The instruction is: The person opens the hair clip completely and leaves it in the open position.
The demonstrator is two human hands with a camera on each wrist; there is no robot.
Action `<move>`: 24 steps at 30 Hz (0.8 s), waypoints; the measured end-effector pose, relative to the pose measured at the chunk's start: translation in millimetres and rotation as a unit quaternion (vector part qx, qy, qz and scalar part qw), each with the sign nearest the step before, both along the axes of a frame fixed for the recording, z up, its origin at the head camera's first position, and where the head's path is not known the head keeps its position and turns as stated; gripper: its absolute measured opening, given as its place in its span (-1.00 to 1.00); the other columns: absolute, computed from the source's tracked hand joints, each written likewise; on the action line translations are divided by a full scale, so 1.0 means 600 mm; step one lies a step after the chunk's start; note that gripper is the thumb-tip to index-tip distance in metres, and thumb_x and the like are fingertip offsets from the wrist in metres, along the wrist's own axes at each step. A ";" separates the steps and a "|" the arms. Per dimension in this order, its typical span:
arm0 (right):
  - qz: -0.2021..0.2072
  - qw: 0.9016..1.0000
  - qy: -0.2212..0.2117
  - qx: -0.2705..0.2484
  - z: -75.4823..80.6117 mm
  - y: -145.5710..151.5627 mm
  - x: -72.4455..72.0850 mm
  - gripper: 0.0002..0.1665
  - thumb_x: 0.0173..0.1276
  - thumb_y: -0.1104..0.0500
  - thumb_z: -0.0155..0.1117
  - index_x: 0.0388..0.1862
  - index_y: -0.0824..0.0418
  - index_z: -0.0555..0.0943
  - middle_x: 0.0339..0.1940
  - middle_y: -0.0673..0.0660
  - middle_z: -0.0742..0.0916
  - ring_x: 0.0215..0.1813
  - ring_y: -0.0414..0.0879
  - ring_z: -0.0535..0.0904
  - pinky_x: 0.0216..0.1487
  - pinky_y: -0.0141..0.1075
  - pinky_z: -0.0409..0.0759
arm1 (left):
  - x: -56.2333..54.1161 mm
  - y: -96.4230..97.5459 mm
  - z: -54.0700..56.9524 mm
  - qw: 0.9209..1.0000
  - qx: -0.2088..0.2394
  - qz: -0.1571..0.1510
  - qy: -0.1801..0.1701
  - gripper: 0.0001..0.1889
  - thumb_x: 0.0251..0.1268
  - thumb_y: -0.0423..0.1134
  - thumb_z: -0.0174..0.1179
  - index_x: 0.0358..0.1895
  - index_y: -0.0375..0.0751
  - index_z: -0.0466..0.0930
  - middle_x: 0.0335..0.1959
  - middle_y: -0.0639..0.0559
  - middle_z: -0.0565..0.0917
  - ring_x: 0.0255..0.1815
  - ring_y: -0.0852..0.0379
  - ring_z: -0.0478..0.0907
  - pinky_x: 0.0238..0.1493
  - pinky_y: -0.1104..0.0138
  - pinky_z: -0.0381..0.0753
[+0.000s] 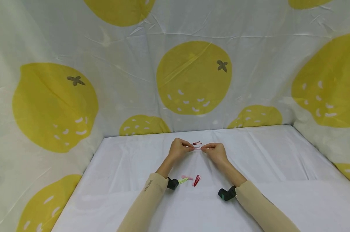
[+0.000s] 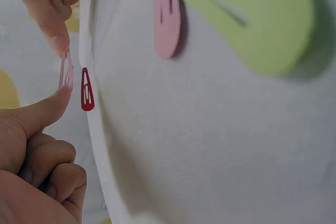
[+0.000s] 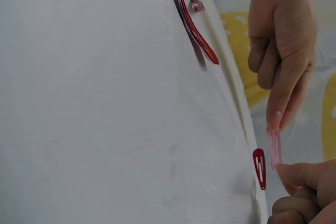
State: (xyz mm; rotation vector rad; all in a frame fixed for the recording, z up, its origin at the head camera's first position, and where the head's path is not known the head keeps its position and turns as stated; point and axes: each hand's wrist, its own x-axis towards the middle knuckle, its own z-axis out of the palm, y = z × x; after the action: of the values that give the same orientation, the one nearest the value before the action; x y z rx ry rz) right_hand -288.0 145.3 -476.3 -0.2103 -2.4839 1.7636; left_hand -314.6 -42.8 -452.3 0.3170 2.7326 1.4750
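Table [image 1: 267,161]: white, creased | lemon-print cloth [image 1: 259,74]: behind table | left hand [image 1: 180,149], right hand [image 1: 216,152]: over table, fingers pinched together on pink clip [image 1: 197,149], opposite ends | other clips [image 1: 196,180]: on table

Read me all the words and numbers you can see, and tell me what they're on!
No text can be read for sure.
Left sleeve: dark lettering, too small to read.
Right sleeve: a dark mark, too small to tell if it's writing.
Pink clip: no words show.
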 end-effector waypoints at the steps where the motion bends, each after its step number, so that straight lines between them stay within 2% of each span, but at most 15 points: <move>1: -0.002 1.000 -0.001 0.006 -0.002 -0.001 -0.005 -0.83 0.30 0.22 0.46 -0.22 0.31 0.84 -0.72 -0.16 0.40 -0.53 -0.25 0.24 -0.50 -0.41 0.19 | -0.005 0.001 -0.003 1.000 -0.005 0.002 0.000 -0.95 0.16 -0.35 0.52 -0.35 -0.26 0.88 -0.65 0.14 0.52 -0.46 0.21 0.30 -0.46 0.42 0.20; 4: -0.005 1.000 -0.003 0.023 -0.007 -0.002 -0.013 -0.82 0.30 0.21 0.46 -0.22 0.32 0.84 -0.64 -0.12 0.51 -0.47 -0.22 0.31 -0.47 -0.39 0.25 | -0.016 0.005 -0.014 1.000 -0.012 0.004 0.000 -0.96 0.17 -0.35 0.51 -0.35 -0.26 0.88 -0.60 0.06 0.61 -0.46 0.22 0.32 -0.46 0.43 0.22; 8: -0.017 0.999 0.000 0.035 -0.011 0.001 -0.018 -0.82 0.28 0.22 0.47 -0.25 0.35 0.84 -0.52 -0.04 0.67 -0.42 -0.21 0.40 -0.41 -0.38 0.34 | -0.024 0.010 -0.025 1.000 0.004 0.010 -0.003 -0.96 0.20 -0.37 0.48 -0.32 -0.28 0.88 -0.44 -0.09 0.75 -0.43 0.20 0.35 -0.42 0.42 0.27; 13: -0.018 0.999 0.012 0.046 -0.013 0.005 -0.024 -0.82 0.27 0.23 0.47 -0.28 0.37 0.83 -0.61 -0.04 0.70 -0.48 -0.24 0.42 -0.43 -0.40 0.36 | -0.025 0.015 -0.027 0.999 0.018 0.038 -0.009 -0.94 0.22 -0.32 0.48 -0.31 -0.24 0.88 -0.19 -0.12 0.84 -0.16 0.11 0.62 -0.12 0.32 0.53; 16: -0.013 0.998 0.022 0.056 -0.012 0.007 -0.028 -0.83 0.28 0.25 0.46 -0.30 0.38 0.83 -0.61 -0.01 0.71 -0.49 -0.25 0.42 -0.43 -0.41 0.37 | -0.025 0.018 -0.024 0.999 0.015 0.050 -0.011 -0.92 0.23 -0.28 0.48 -0.29 -0.21 0.89 -0.11 -0.11 0.84 0.00 0.02 0.68 0.04 0.23 0.59; 21: -0.003 0.997 0.028 0.066 -0.010 0.005 -0.034 -0.84 0.30 0.25 0.45 -0.31 0.38 0.82 -0.49 0.13 0.78 -0.44 -0.21 0.45 -0.39 -0.39 0.39 | -0.029 0.019 -0.022 0.998 0.002 0.066 -0.019 -0.91 0.23 -0.27 0.49 -0.28 -0.20 0.89 -0.09 -0.12 0.83 -0.02 0.00 0.65 -0.02 0.23 0.57; 24: 0.001 0.997 0.030 0.074 -0.009 0.004 -0.035 -0.85 0.29 0.25 0.45 -0.31 0.36 0.83 -0.51 0.11 0.75 -0.43 -0.19 0.43 -0.37 -0.36 0.38 | -0.033 0.019 -0.024 0.997 -0.005 0.070 -0.023 -0.92 0.23 -0.27 0.49 -0.28 -0.18 0.89 -0.09 -0.10 0.83 -0.01 0.03 0.64 -0.01 0.24 0.55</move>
State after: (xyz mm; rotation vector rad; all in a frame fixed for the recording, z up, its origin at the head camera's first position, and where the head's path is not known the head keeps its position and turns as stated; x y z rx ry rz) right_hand -309.2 147.6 -481.6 -0.1430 -2.5586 1.5525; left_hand -334.3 -31.2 -466.6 0.0908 2.7773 1.4782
